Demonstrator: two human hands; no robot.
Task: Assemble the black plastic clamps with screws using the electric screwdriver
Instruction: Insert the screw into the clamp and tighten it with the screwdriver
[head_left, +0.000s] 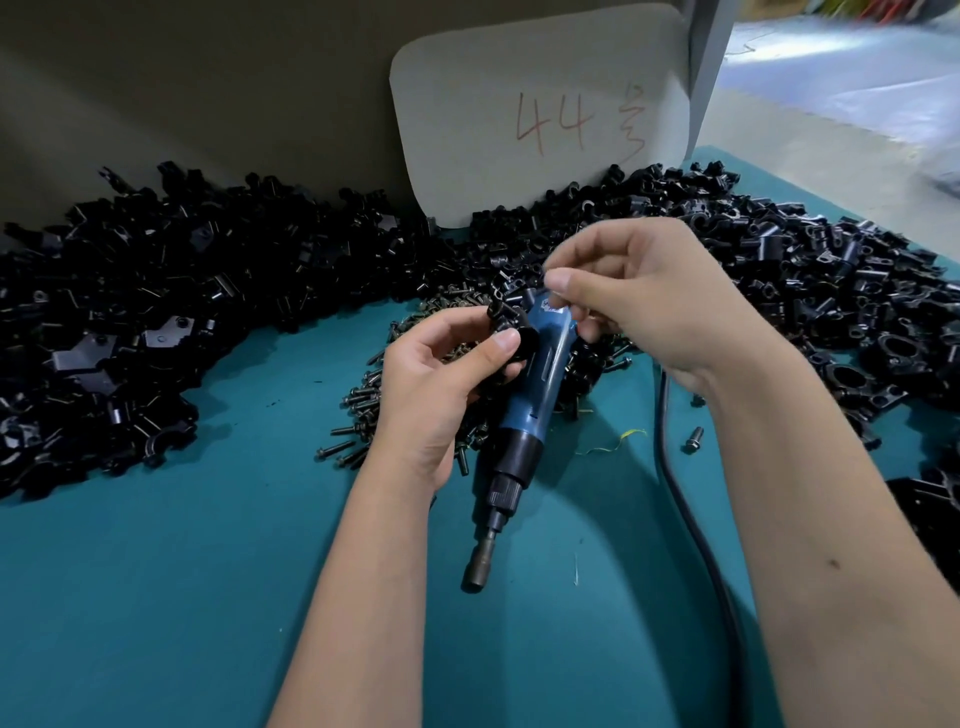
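Nearest the viewer, the electric screwdriver (524, 415) lies idle on the teal table (156, 597), lower centre of the frame, bit toward the bottom edge, its black cable (675, 493) trailing to the lower right. Neither hand holds it.

Above it, the left hand (441, 384) grips a black clamp (511, 332) between thumb and curled fingers, at frame centre. The right hand (639, 301) has thumb and forefinger pinched together just beside the clamp; what they hold is too small to confirm, probably a screw.

Judgement: the clamp is light, rigid plastic, best held by its outer body so the screw hole stays exposed. The screwdriver is heavier and is best taken by its blue barrel.

Loose screws (363, 415) lie heaped beneath the hands. Clamp piles (156, 312) fill the left and right of the frame. A cardboard card marked "44" (540, 114) stands at upper centre. The cable could snag the right forearm.
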